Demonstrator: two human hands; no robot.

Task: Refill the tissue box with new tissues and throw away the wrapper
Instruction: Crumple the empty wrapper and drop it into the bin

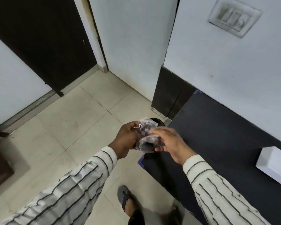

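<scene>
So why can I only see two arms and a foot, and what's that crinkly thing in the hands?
The camera sits on the person's head and looks down, so you see what they see: their own arms in striped sleeves and a foot in a sandal on the tiled floor. There is no machine here, only bare hands. The left hand and the right hand together hold a scrunched-up clear plastic wrapper. Just behind it a small dark round thing peeks out; I cannot tell what it is. On the right stands a dark table with a white box on it.
</scene>
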